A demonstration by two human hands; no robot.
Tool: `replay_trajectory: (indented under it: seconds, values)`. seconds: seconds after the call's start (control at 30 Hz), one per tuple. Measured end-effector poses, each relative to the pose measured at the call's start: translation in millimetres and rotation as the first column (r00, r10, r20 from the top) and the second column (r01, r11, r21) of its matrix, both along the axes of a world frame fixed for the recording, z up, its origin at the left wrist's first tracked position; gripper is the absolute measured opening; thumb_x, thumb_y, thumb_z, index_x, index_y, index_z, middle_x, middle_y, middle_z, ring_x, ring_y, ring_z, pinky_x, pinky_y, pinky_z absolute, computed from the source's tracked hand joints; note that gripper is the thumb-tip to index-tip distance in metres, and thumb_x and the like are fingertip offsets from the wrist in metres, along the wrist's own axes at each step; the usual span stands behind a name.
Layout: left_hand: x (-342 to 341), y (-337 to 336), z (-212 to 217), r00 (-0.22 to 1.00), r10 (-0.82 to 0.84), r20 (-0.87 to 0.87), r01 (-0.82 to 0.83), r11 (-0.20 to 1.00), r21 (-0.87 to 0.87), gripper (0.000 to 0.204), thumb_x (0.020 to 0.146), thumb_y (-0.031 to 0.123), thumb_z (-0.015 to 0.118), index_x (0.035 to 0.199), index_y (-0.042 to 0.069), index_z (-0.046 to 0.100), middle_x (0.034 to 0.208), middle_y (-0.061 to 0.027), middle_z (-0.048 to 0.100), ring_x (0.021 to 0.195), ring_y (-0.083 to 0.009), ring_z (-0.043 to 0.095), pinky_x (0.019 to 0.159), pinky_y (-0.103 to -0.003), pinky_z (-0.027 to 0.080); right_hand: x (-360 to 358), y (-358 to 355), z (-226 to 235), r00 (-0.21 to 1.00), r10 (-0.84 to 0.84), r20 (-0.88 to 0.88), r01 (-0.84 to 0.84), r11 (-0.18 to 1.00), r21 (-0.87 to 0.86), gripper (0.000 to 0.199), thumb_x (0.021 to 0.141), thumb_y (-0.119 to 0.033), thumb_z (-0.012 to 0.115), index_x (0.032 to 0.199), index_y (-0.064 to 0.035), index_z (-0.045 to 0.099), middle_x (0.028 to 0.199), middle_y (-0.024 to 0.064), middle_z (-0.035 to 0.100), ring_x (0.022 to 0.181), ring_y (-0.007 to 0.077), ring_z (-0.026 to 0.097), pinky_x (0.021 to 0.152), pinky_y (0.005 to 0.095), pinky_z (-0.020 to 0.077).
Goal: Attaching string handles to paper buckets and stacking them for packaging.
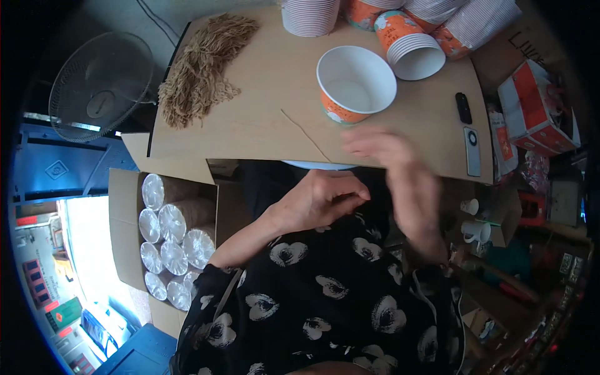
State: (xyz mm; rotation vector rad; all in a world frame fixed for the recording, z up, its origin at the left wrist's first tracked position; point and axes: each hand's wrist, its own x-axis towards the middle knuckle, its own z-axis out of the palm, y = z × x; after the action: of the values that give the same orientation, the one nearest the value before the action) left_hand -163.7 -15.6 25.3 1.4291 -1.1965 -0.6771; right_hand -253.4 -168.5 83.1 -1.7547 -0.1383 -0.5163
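Note:
My left hand is held below the front table edge, thumb and fingers closed in a pinch; whatever may be between them is hidden. Over the front edge, my right hand is blurred by motion, its fingers stretched out toward the left with nothing visible in them. Just beyond it a large paper bowl, white inside and orange outside, stands upright on the table. A thin tan strand lies left of the bowl, apart from both hands. Farther left is a heap of tan twisted strands.
Paper bowls lie nested at the back right, near a white stack. A black object and a silver device rest at the right edge. A carton of wrapped stacks stands left, below a fan.

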Motion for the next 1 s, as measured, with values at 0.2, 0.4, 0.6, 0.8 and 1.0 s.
replay_trajectory:
  seconds: [0.2, 0.4, 0.6, 0.8, 1.0]
  values:
    - [4.3, -5.8, 11.5, 1.0, -0.021, -0.016, 0.022, 0.997, 0.078, 0.015, 0.087, -0.002, 0.073, 0.101, 0.001, 0.071, 0.088, -0.0055, 0.074, 0.077, -0.0121, 0.07, 0.069, -0.028, 0.057, -25.1, -13.9, -53.3, 0.782, 0.177, -0.597, -0.036, 0.97, 0.24, 0.05, 0.11, -0.039, 0.034, 0.117, 0.0034, 0.059, 0.095, 0.0057, 0.062, 0.084, 0.0109, 0.057, 0.074, 0.0263, 0.0465]
    - [6.1, -13.5, 0.3, 0.994, 0.053, -0.093, -0.038, 0.988, 0.149, 0.016, 0.087, -0.003, 0.073, 0.102, 0.0, 0.07, 0.088, -0.0063, 0.075, 0.082, -0.0127, 0.072, 0.072, -0.027, 0.059, -38.8, -17.0, -76.7, 0.89, 0.08, -0.449, 0.0, 0.985, 0.175, 0.029, 0.107, -0.026, 0.05, 0.104, 0.0007, 0.059, 0.081, -0.0011, 0.057, 0.068, 0.0045, 0.048, 0.061, 0.0212, 0.0401]
    - [20.3, -19.3, -12.5, 0.986, 0.047, -0.157, -0.004, 0.966, 0.259, 0.019, 0.086, 0.001, 0.076, 0.105, 0.0, 0.07, 0.093, -0.0047, 0.076, 0.085, -0.0095, 0.071, 0.076, -0.024, 0.057, -47.8, -29.8, -89.4, 0.893, 0.05, -0.447, 0.054, 0.974, 0.218, 0.01, 0.096, -0.005, 0.066, 0.094, 0.0033, 0.061, 0.079, 0.0018, 0.063, 0.071, 0.0043, 0.056, 0.064, 0.0221, 0.0476]
    - [41.5, -40.2, -11.6, 0.994, 0.066, -0.086, -0.052, 0.987, 0.155, 0.015, 0.085, 0.0, 0.076, 0.099, 0.002, 0.071, 0.087, -0.0027, 0.075, 0.078, -0.0077, 0.069, 0.068, -0.025, 0.057, -58.2, -49.5, -83.1, 0.897, -0.151, -0.415, 0.213, 0.971, 0.109, 0.007, 0.095, -0.005, 0.065, 0.095, 0.0012, 0.066, 0.078, -0.0017, 0.062, 0.07, 0.0034, 0.056, 0.063, 0.0196, 0.046]
    - [55.2, -107.0, -1.9, 0.565, 0.379, 0.733, -0.345, 0.916, -0.207, 0.025, 0.079, 0.019, 0.081, 0.098, 0.007, 0.071, 0.09, -0.01, 0.071, 0.092, -0.0281, 0.068, 0.079, -0.041, 0.054, -60.5, -71.5, -66.3, 0.833, -0.475, -0.282, 0.535, 0.823, 0.193, 0.008, 0.094, -0.003, 0.067, 0.097, 0.0037, 0.069, 0.079, -0.0037, 0.063, 0.068, 0.0009, 0.053, 0.061, 0.0165, 0.0424]
